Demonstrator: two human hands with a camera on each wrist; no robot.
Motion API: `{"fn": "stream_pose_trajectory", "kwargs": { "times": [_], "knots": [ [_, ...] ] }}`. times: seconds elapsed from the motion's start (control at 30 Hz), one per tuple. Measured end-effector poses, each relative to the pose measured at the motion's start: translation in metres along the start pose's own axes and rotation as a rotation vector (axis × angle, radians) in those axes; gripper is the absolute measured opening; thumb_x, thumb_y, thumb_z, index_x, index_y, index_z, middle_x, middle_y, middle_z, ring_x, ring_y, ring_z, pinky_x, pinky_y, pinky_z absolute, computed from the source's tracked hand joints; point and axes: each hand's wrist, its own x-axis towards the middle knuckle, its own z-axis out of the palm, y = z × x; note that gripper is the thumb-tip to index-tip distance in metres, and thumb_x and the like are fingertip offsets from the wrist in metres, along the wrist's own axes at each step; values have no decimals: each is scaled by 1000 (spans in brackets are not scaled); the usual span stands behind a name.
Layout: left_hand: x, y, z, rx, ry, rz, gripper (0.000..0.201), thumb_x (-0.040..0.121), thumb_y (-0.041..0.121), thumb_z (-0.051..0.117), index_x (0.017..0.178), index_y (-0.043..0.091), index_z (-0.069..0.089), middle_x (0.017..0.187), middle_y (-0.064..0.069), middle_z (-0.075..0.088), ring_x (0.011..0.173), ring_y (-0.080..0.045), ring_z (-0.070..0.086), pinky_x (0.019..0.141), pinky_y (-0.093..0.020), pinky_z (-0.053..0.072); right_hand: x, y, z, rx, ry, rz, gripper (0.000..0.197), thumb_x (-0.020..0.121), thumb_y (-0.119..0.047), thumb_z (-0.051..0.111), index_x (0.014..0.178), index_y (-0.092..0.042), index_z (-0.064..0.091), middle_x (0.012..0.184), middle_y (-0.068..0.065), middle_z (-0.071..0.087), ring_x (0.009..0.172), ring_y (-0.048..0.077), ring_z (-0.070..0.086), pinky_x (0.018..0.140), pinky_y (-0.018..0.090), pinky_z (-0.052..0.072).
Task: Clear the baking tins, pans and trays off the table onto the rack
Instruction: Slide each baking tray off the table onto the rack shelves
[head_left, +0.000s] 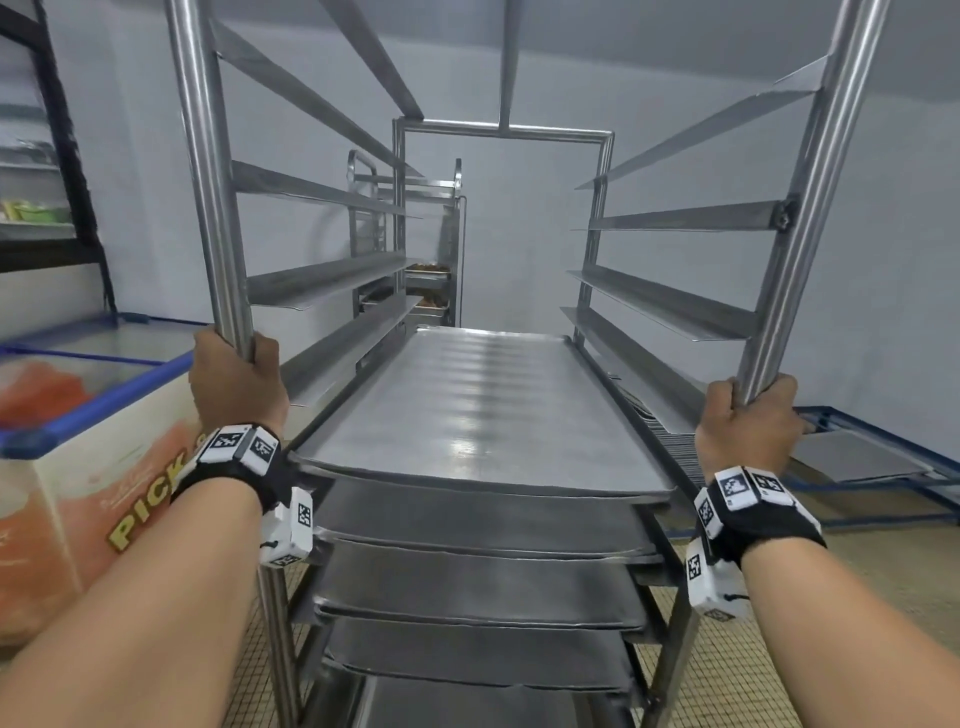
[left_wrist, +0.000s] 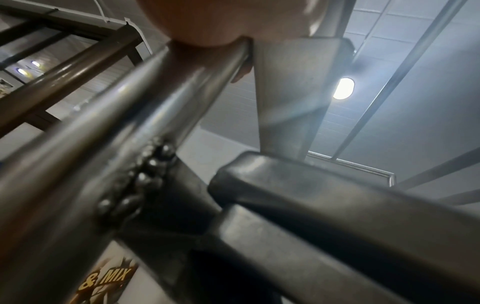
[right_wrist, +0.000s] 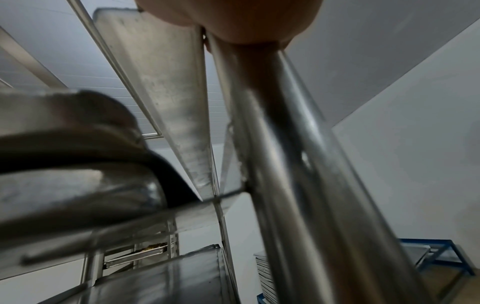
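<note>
A tall steel rack (head_left: 208, 156) stands right in front of me. My left hand (head_left: 236, 382) grips its near left upright and my right hand (head_left: 748, 418) grips its near right upright (head_left: 795, 249). Several flat metal trays lie on its lower runners; the top tray (head_left: 483, 415) is bright, with darker trays (head_left: 478, 587) stacked on levels below. The upper runners are bare. In the left wrist view the palm (left_wrist: 207, 20) wraps the left upright (left_wrist: 145, 115), and a tray edge (left_wrist: 324, 195) lies close. In the right wrist view the palm (right_wrist: 233, 18) wraps the right upright (right_wrist: 298, 174).
A chest freezer (head_left: 78, 415) with a blue rim stands close on the left. A second steel rack (head_left: 426, 244) holding filled trays stands behind by the wall. A low blue frame (head_left: 883, 467) with flat trays sits on the tiled floor at right. Dark shelving (head_left: 47, 156) is at far left.
</note>
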Motion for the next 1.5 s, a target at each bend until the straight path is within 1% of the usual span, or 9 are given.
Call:
{"fn": "stream_pose_trajectory", "kwargs": {
  "times": [0.17,0.33,0.53,0.67,0.87,1.07,1.2,1.27,1.5],
  "knots": [
    [13,-8,50,-14,-13,-5,30,97,25,53,105,-4,50,86,-14,48,75,-26,44,64,-36,30,21,10,37,3,-19,-8,21,92,-28,50,91,-11,38,74,17,54,67,35,55,61,44,51],
    [27,-16,106,-5,-18,10,30,95,24,55,104,-4,48,84,-15,49,74,-28,44,64,-39,32,44,32,84,-19,41,-5,29,87,-38,46,92,-10,41,75,21,58,68,41,60,61,52,54],
    [39,-23,162,-6,-17,19,32,96,25,54,110,-4,51,90,-15,53,78,-27,46,67,-37,36,69,47,127,-72,64,13,27,87,-39,45,92,-13,39,75,21,58,66,42,59,60,50,54],
    [48,-25,194,-31,-34,17,32,96,24,54,113,-3,51,91,-12,52,78,-27,47,68,-36,37,82,53,152,-26,60,7,26,89,-29,49,96,-4,44,74,19,56,66,41,59,59,49,52],
    [65,-36,248,-36,-62,-26,28,95,29,55,110,5,51,89,-10,55,78,-31,52,70,-41,45,102,63,192,-39,70,36,26,89,-27,52,96,-4,43,73,20,56,64,41,57,57,47,51],
    [87,-47,300,-62,-110,-20,30,96,30,56,112,5,52,99,-15,64,83,-35,59,75,-43,49,117,72,237,-75,97,-1,30,83,-38,46,93,-10,39,73,22,59,59,40,59,55,51,53],
    [102,-54,331,-65,-145,-61,31,97,29,56,115,4,51,97,-9,58,82,-31,55,75,-42,46,125,78,268,-91,103,-28,37,82,-43,42,95,-8,39,72,22,60,59,41,59,55,52,54],
    [109,-58,347,-71,-159,-51,31,96,29,55,114,4,52,100,-15,62,86,-36,59,75,-43,47,129,81,283,-125,93,-23,37,83,-45,41,95,-11,37,72,21,60,59,42,60,54,52,54],
    [119,-58,405,-79,-202,-67,34,97,27,58,119,3,50,111,-20,64,95,-39,62,80,-42,48,155,91,328,-132,100,25,29,90,-33,50,99,-7,39,73,19,57,64,43,60,60,51,54]
  ]
}}
